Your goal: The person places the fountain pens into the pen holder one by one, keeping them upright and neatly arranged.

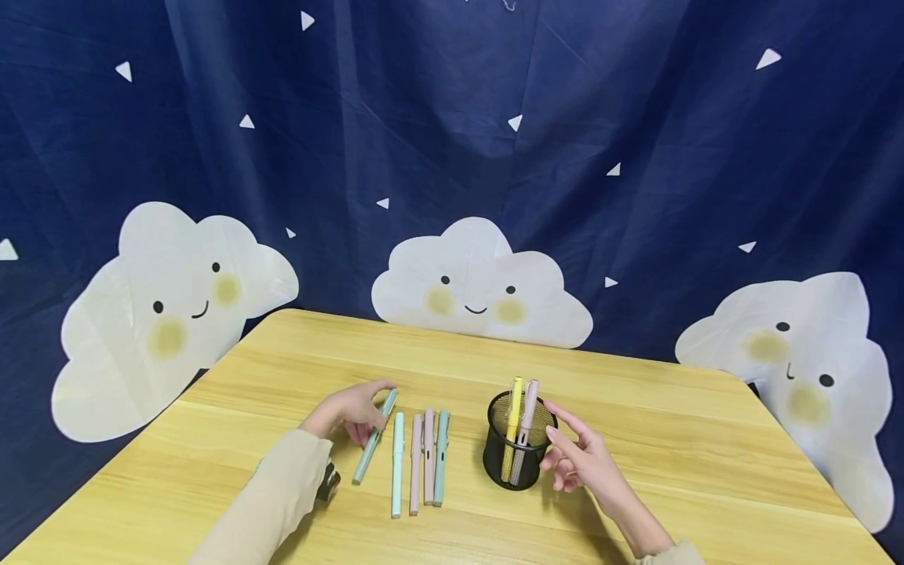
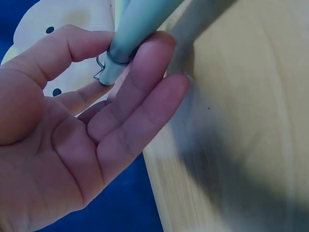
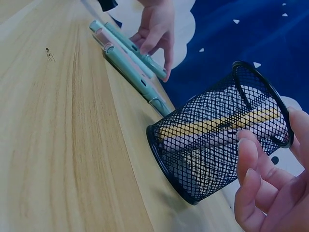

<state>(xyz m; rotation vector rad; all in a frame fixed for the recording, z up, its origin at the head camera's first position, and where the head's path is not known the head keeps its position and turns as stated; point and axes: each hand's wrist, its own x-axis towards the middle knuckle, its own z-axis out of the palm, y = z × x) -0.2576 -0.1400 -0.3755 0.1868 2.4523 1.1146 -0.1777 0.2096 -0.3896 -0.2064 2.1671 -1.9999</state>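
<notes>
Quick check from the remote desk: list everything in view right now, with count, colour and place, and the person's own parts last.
Pen under the left hand: one, pale teal, lying at the left end of the row, far end between the fingers.
Pens lying free: three, mint, pink, teal, side by side on the table left of the cup.
Mesh pen cup: one, black, upright near the table's middle.
Pens in the cup: two, yellow and pink, standing.
Table: one, light wood.
Backdrop: navy cloth with white smiling clouds, behind the table.
Left hand: grips the pale teal pen.
Right hand: fingers relaxed, beside the cup's right wall.
</notes>
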